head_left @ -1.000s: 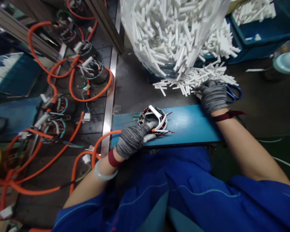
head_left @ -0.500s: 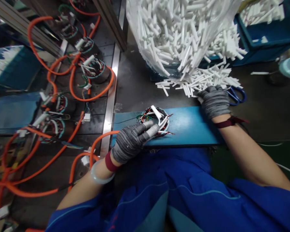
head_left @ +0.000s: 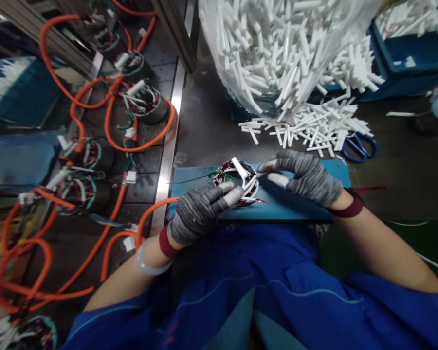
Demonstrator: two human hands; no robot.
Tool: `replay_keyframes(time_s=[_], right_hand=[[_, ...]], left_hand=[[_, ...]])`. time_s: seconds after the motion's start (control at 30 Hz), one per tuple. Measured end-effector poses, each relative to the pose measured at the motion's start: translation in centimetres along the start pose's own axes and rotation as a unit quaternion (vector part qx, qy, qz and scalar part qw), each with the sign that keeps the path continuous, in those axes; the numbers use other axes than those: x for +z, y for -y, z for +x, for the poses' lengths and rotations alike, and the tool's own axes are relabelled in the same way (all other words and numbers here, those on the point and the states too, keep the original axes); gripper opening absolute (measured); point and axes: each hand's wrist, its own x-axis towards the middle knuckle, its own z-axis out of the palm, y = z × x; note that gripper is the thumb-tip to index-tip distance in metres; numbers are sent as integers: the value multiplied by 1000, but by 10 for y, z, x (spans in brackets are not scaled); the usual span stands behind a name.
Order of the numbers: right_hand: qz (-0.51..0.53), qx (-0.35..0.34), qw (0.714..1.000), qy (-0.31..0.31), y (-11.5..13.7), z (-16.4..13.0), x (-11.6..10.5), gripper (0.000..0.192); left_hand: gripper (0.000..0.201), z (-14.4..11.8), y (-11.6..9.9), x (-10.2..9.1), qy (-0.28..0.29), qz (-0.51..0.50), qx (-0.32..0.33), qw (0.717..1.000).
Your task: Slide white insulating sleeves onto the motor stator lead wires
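Note:
A ring-shaped motor stator [head_left: 229, 168] with teal edging and coloured wires lies on the blue mat [head_left: 295, 206]. A short, thick white tube [head_left: 239, 167] rests across its top. From the left, my left hand [head_left: 200, 211], in a grey glove with pale fingertips, pinches white-sleeved wires [head_left: 248, 183] at the stator's right side. My right hand [head_left: 304, 177], gloved alike, has its fingertips closed at the end of those wires. A thin whitish tube [head_left: 259, 174] shows between them, partly hidden and blurred.
A clear bag [head_left: 266, 53] of white tubes stands behind, loose tubes [head_left: 314, 126] spilling before it. Blue scissors [head_left: 359, 147] lie right of the pile. More stators [head_left: 146, 104] with orange hoses [head_left: 109, 131] fill the left side. Blue bins [head_left: 397, 78] stand at back right.
My right hand has come from the loose tube pile down and left to the wire ends at the stator. My left hand stays at the wires.

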Motion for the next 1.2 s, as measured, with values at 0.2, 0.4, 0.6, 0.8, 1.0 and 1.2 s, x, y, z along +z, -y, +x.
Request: replay_keyframes(time_s=[0.2,0.4,0.6,0.8,1.0,1.2], right_hand=[[-154,-16,984,88,8,8,5,41],[112,72,987,87,-11,2,25,46],[173,104,978,44,-10,-11,24,36],[167,128,974,80,-5,-3,22,49],[273,250,918,145,-8,2,34,69],[280,194,939,43,-15,-5,13,38]], left_hand=[[49,-3,0,8,35,-9,-24,999],[49,3,16,15,113,-146,-16,983],[49,5,22,17,124,-155,-13,980],[48,3,25,22,136,-179,14,974],[50,6,18,17,175,-100,-8,980],[48,1,12,24,115,-63,-4,991]])
